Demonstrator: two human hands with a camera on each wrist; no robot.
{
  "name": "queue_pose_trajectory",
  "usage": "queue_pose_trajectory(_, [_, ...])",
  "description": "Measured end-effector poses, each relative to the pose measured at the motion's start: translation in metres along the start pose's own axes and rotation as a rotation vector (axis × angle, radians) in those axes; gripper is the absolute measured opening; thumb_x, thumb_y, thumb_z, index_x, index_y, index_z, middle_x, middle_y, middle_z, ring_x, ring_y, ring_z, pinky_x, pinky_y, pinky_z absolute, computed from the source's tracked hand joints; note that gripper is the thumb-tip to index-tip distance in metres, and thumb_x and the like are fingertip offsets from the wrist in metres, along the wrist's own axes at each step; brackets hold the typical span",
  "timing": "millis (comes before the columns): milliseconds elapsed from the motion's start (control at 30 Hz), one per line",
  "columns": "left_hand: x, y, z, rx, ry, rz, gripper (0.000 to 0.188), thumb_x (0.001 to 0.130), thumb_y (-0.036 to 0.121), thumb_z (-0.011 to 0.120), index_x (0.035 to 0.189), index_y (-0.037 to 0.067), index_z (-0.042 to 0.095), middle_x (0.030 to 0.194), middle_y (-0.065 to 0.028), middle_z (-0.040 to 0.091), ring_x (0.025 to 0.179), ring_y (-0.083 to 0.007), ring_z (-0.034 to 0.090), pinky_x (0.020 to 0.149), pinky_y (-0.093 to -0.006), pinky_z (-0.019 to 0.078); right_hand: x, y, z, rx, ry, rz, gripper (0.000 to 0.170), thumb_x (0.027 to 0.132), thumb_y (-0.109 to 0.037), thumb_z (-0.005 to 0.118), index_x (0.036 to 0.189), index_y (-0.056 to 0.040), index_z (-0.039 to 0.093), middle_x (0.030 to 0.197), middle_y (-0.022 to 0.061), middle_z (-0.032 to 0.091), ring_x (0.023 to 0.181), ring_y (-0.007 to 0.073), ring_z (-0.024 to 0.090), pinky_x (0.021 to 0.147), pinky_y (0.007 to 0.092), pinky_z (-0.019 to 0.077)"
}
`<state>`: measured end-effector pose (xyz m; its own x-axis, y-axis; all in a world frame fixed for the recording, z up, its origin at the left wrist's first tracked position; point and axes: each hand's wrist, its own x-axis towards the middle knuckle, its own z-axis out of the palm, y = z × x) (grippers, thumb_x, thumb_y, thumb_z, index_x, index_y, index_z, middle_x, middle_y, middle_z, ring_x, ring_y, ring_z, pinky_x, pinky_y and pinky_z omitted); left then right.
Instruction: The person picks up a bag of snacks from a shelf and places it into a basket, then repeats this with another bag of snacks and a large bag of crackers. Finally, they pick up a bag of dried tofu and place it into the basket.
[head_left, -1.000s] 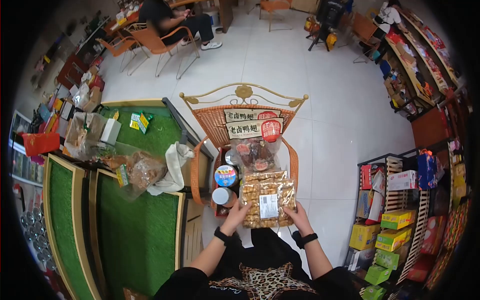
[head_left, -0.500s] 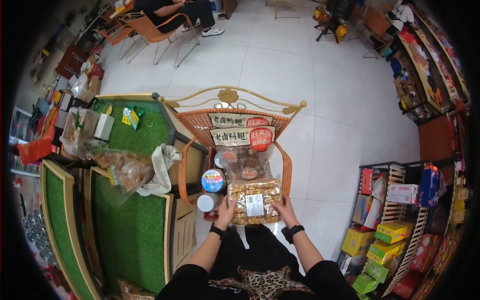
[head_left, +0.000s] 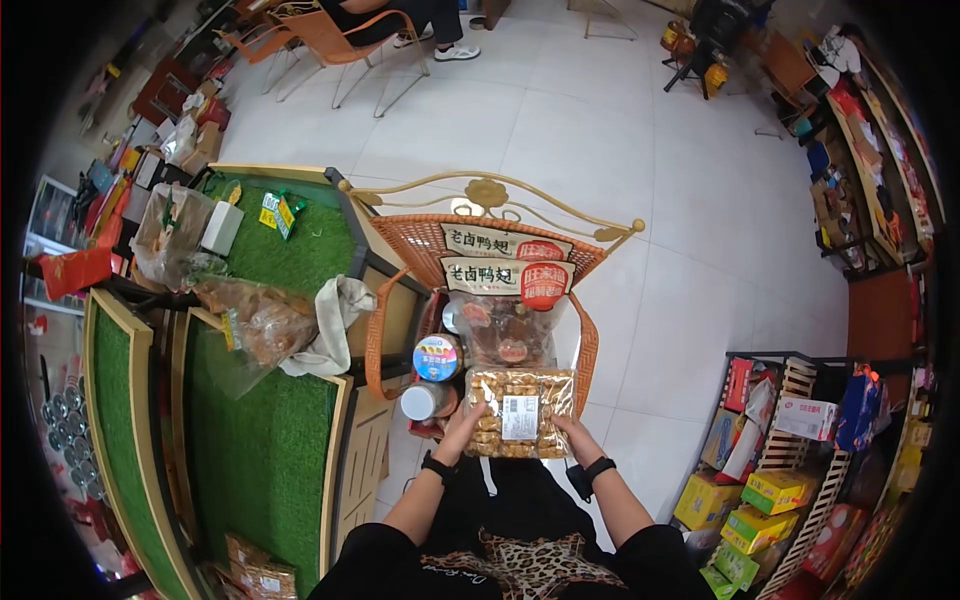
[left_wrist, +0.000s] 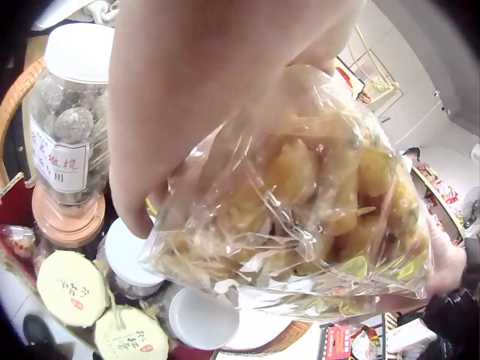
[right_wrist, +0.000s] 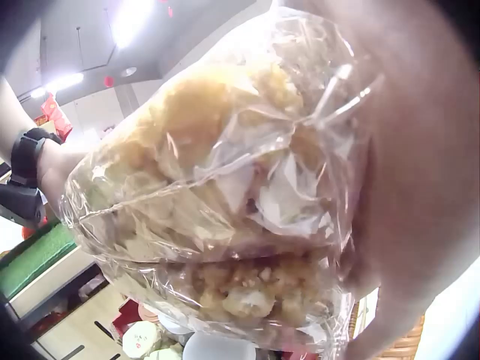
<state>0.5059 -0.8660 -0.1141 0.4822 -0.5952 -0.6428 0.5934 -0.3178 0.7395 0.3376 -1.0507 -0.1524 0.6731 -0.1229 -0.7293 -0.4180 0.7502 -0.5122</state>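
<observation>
Both hands grip a clear plastic package of golden-brown snacks with a white label, one at each side. My left hand has its thumb over the left edge, and my right hand holds the right edge. In the left wrist view the crinkled package fills the middle; in the right wrist view a second layer shows beneath the upper package. Just beyond it, two duck-wing packs lean against the back of a wicker chair. Lidded jars stand to the left on the chair.
Green-lined display bins stand at the left, with a bagged item and a white cloth on their edge. Shelves with yellow boxes are at the right. A seated person is at the far left.
The two hands have drawn the package slightly back toward the body, uncovering more of the duck-wing pack. The head view has shifted, and both hands still hold the package.
</observation>
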Motion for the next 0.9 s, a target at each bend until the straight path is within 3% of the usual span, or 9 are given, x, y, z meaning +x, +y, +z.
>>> queue_pose_trajectory(67, [-0.005,-0.006,-0.004,-0.049,0.037,0.068,0.062,0.087,0.035,0.054,0.131,-0.003,0.03,0.126,-0.0125,0.044,0.116,-0.018,0.041,0.097,-0.0297,0.0317,-0.008,-0.002,0.006,-0.019,0.01,0.007,0.053,0.082,-0.028,0.061,0.123,0.0016,0.043,0.113,0.0088,0.055,0.102,0.0167,0.054,0.086,0.0282,0.0433])
queue_pose_trajectory(200, [-0.021,0.008,-0.017,-0.026,0.109,0.04,0.064,0.087,0.032,0.055,0.133,-0.003,0.029,0.125,-0.0125,0.045,0.113,-0.0173,0.044,0.096,-0.0296,0.0338,-0.022,-0.014,0.03,-0.109,0.046,-0.029,0.057,0.082,-0.029,0.061,0.125,0.0022,0.04,0.117,0.0097,0.052,0.106,0.0175,0.051,0.09,0.0282,0.0399])
queue_pose_trajectory(433, [-0.035,0.123,-0.069,-0.104,0.063,0.116,0.063,0.086,0.03,0.056,0.134,-0.001,0.029,0.127,-0.0113,0.044,0.115,-0.0183,0.044,0.097,-0.0291,0.0332,-0.023,-0.07,0.132,-0.245,-0.029,-0.241,0.062,0.084,-0.03,0.058,0.129,0.0047,0.033,0.122,0.0102,0.048,0.112,0.0182,0.046,0.095,0.029,0.0348])
queue_pose_trajectory(500, [-0.014,0.13,-0.105,-0.109,-0.001,0.124,0.062,0.087,0.03,0.056,0.134,-0.001,0.029,0.127,-0.0105,0.044,0.115,-0.0178,0.044,0.097,-0.0286,0.0326,-0.007,-0.08,0.159,-0.202,-0.05,-0.228,0.064,0.084,-0.028,0.058,0.132,0.0037,0.03,0.126,0.0107,0.044,0.114,0.0193,0.044,0.097,0.0297,0.0333])
queue_pose_trajectory(567, [0.0,0.152,-0.121,-0.117,-0.009,0.136,0.058,0.088,0.027,0.054,0.133,0.0,0.03,0.127,-0.0092,0.044,0.114,-0.0166,0.045,0.095,-0.0279,0.0355,0.015,-0.081,0.18,-0.11,-0.033,-0.344,0.064,0.081,-0.021,0.064,0.13,0.0026,0.031,0.124,0.0117,0.046,0.112,0.018,0.046,0.094,0.0287,0.0362])
queue_pose_trajectory(733, [0.05,0.127,-0.175,-0.233,-0.064,-0.003,0.056,0.088,0.024,0.053,0.133,0.002,0.029,0.126,-0.0091,0.045,0.113,-0.0173,0.046,0.094,-0.0292,0.0376,0.074,-0.061,0.193,-0.096,0.02,-0.333,0.074,0.077,-0.018,0.067,0.134,-0.0011,0.023,0.124,0.0116,0.045,0.113,0.0191,0.045,0.094,0.0294,0.0368])
queue_pose_trajectory(900, [0.089,0.073,-0.183,-0.278,-0.14,-0.172,0.064,0.085,0.028,0.057,0.135,0.003,0.026,0.126,-0.0107,0.044,0.114,-0.0184,0.045,0.094,-0.03,0.0373,0.084,-0.045,0.181,-0.067,0.146,-0.332,0.08,0.076,-0.016,0.069,0.136,-0.0039,0.018,0.125,0.0121,0.044,0.113,0.0195,0.045,0.094,0.0298,0.0374])
